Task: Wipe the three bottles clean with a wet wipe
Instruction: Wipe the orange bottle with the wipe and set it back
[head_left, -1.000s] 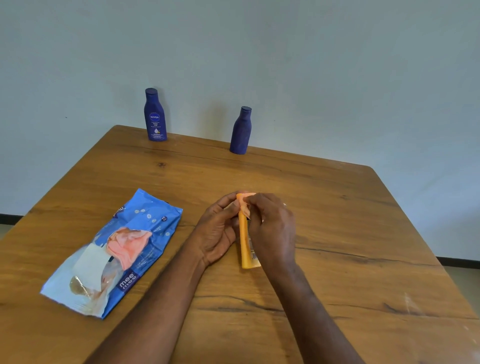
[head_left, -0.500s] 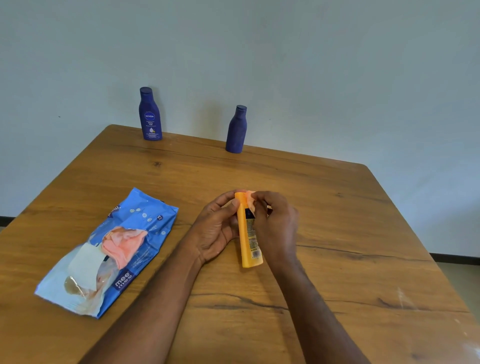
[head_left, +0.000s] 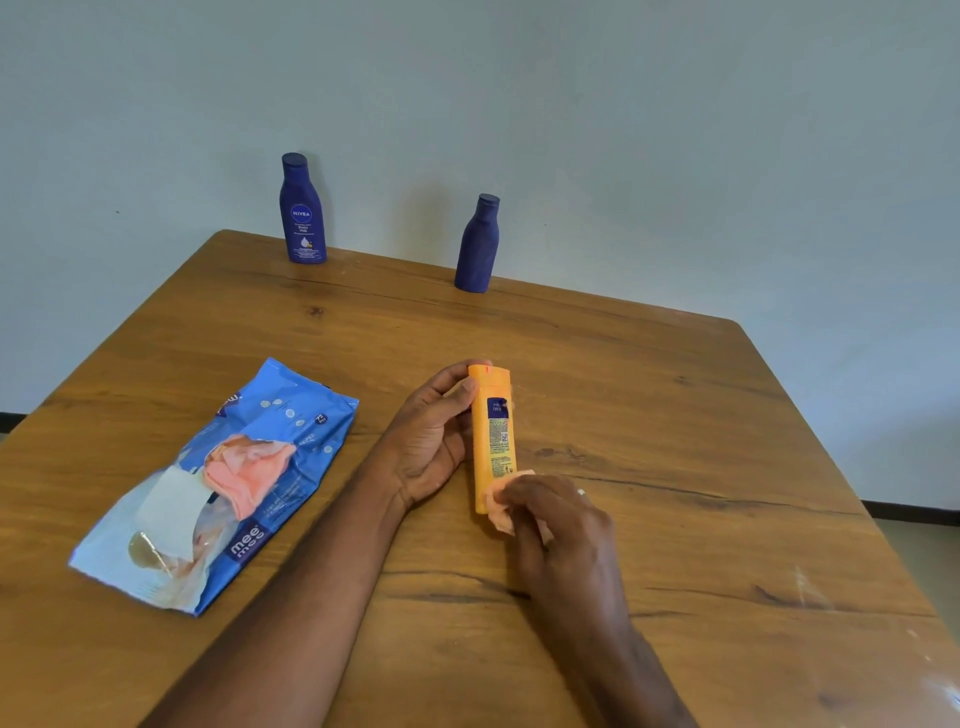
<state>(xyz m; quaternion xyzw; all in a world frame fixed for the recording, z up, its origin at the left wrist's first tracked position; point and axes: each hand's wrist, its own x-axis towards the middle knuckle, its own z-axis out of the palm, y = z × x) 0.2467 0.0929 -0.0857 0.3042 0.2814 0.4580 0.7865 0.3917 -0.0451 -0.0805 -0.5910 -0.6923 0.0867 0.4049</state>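
Orange bottle (head_left: 492, 439) lies mid-table (head_left: 675, 415), long axis running away from the person, cap at far end. Near end hidden under the pink wipe (head_left: 500, 506), pinched by the right hand (head_left: 558, 525). Left hand (head_left: 434, 434) grips the cap end. Label text unreadable.

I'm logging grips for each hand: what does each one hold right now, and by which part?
The left hand grips the orange bottle near its cap end. The right hand pinches a pink wet wipe against the bottle's bottom end.
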